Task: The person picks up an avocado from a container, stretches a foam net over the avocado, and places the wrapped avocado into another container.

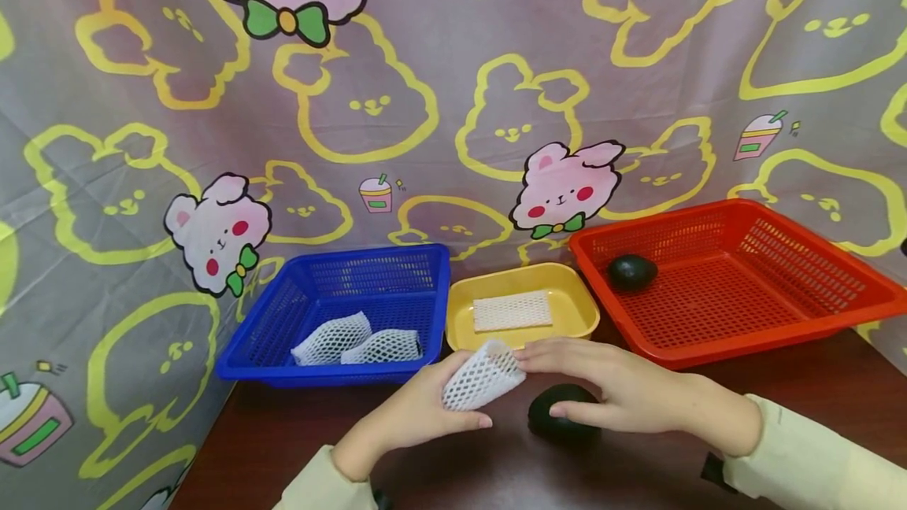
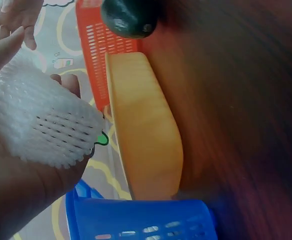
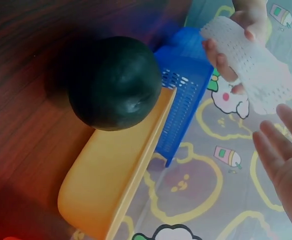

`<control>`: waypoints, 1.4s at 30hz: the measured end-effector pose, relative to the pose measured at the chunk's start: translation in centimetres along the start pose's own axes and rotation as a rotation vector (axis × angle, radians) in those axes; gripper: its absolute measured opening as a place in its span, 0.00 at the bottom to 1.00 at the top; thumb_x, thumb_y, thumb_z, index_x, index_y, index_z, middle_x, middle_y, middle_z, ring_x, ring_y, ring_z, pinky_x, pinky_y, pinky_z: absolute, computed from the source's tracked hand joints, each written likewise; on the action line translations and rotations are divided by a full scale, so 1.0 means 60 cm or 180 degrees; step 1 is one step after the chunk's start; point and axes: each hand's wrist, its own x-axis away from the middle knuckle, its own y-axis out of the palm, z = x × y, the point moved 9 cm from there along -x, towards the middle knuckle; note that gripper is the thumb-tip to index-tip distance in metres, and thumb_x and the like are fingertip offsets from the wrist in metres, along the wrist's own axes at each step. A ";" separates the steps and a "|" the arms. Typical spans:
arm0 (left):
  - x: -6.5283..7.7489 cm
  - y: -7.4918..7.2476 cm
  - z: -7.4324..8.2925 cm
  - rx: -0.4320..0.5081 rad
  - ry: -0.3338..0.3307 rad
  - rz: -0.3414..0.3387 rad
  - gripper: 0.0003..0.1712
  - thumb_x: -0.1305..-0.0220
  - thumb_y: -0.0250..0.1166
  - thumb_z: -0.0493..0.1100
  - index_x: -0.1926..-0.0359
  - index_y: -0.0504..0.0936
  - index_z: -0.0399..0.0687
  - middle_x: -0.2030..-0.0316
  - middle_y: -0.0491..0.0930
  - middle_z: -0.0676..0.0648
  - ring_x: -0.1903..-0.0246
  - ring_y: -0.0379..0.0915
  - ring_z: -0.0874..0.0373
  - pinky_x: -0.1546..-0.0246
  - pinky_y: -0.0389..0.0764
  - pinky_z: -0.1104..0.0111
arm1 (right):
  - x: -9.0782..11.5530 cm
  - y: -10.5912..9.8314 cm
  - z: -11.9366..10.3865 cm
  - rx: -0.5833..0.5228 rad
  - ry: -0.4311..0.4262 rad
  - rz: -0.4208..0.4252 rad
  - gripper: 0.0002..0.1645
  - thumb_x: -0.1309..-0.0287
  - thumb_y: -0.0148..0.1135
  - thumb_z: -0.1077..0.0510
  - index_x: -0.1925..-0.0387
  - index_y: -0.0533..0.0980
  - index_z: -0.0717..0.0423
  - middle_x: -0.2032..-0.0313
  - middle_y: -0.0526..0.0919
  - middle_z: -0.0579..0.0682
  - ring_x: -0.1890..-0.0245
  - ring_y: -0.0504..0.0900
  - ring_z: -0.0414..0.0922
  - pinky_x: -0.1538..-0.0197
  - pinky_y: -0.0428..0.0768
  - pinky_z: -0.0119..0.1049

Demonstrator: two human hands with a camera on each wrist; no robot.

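A white foam net sleeve (image 1: 482, 378) is gripped by my left hand (image 1: 414, 413); in the right wrist view, fingers curl round the sleeve (image 3: 248, 62). My right hand (image 1: 631, 388) has its fingers extended, their tips by the sleeve's upper right end; whether they touch it I cannot tell. Beneath that hand a dark green avocado (image 1: 560, 423) lies on the table, partly hidden by the thumb in the head view. The right wrist view shows this avocado (image 3: 116, 82) large and whole, apart from both hands.
At the back left, a blue basket (image 1: 244, 368) contains two net-wrapped things (image 1: 333, 338). A yellow tray (image 1: 460, 313) in the middle bears flat white netting (image 1: 512, 311). The red basket (image 1: 680, 354) at right has another avocado (image 1: 632, 271) inside. A patterned cloth (image 1: 425, 46) hangs behind.
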 end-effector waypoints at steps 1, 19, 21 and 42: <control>0.002 0.001 -0.001 -0.0050 0.0001 -0.0004 0.39 0.41 0.78 0.49 0.31 0.72 0.51 0.45 0.81 0.52 0.51 0.78 0.62 0.48 0.79 0.66 | 0.001 0.003 0.002 -0.0001 0.0039 -0.0052 0.34 0.33 0.68 0.52 0.28 0.70 0.48 0.32 0.74 0.46 0.31 0.70 0.45 0.35 0.73 0.41; 0.018 0.009 -0.038 -0.0691 -0.0001 -0.0128 0.37 0.44 0.79 0.53 0.36 0.75 0.55 0.51 0.81 0.57 0.55 0.76 0.65 0.51 0.79 0.65 | 0.041 0.025 0.039 -0.0060 0.0484 -0.0267 0.37 0.33 0.67 0.43 0.26 0.67 0.39 0.31 0.73 0.45 0.32 0.71 0.45 0.37 0.76 0.43; 0.019 0.012 -0.043 -0.0719 -0.0038 -0.0162 0.37 0.44 0.79 0.53 0.35 0.75 0.55 0.51 0.81 0.57 0.55 0.76 0.65 0.51 0.79 0.65 | 0.047 0.032 0.045 -0.0074 0.0524 -0.0292 0.39 0.34 0.68 0.43 0.26 0.66 0.39 0.31 0.73 0.44 0.33 0.72 0.44 0.37 0.76 0.43; 0.027 0.026 -0.084 -0.1372 -0.0187 -0.0258 0.39 0.45 0.78 0.58 0.35 0.74 0.56 0.49 0.79 0.55 0.53 0.75 0.64 0.51 0.79 0.62 | 0.084 0.085 0.116 -0.0171 0.1312 -0.0744 0.44 0.40 0.74 0.44 0.26 0.67 0.42 0.30 0.70 0.48 0.32 0.71 0.53 0.36 0.73 0.53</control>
